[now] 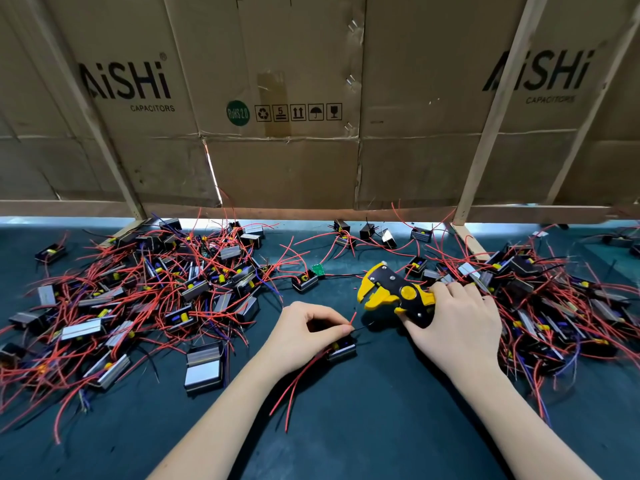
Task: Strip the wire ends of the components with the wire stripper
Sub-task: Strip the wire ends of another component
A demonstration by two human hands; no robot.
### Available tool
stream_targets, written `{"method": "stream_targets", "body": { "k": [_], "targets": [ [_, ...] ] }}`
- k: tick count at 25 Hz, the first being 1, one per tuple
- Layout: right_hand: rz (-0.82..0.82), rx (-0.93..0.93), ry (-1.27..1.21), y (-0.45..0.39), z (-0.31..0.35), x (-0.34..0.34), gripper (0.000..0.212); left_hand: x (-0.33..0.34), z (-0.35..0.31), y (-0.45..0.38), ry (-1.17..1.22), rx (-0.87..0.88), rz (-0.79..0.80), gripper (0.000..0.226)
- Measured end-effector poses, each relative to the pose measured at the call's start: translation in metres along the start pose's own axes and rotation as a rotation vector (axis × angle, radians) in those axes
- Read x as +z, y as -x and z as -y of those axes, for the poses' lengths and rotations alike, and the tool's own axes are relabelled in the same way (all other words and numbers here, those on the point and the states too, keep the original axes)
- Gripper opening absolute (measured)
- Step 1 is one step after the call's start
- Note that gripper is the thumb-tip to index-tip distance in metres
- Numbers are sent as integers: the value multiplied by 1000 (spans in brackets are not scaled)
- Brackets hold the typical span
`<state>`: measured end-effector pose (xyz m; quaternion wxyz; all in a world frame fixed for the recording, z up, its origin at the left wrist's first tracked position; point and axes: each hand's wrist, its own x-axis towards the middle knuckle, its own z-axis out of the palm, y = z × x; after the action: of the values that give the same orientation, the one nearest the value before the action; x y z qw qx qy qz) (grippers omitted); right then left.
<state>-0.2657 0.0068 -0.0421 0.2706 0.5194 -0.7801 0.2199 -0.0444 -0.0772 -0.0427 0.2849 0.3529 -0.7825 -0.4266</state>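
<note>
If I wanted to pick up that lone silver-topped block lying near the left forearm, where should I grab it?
Probably across the two long sides of the silver-topped block, coming straight down from above. It lies flat on the dark mat with its broad silver face up and both long sides showing free; red wires crowd its far left.

A yellow-and-black wire stripper is seen amid red wires on a dark teal table, backed by brown cardboard.

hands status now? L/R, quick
Left hand: pinching a thin black wire of a component.
Right hand: gripping the wire stripper.
</note>
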Motion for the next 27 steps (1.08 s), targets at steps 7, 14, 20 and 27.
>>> {"method": "stream_targets", "body": {
  "k": [7, 14, 20, 27],
  "targets": [
    [-16, -109, -63, 1, 6, -4, 48, 1, 0, -1, -33, 2, -27, 8],
    [15, -119, -52, 2, 7, -7, 48, 1, 0, -2, -19, 10, -11, 10],
    [17, -121, -46, 1, 6, -7, 50, -1, 0, -1, -29, 14, -7, 12],
    [53, -103, -39, 0, 6, -9, 49, -1, -1, 0, -26, 12, -1, 12]
  ]
}}
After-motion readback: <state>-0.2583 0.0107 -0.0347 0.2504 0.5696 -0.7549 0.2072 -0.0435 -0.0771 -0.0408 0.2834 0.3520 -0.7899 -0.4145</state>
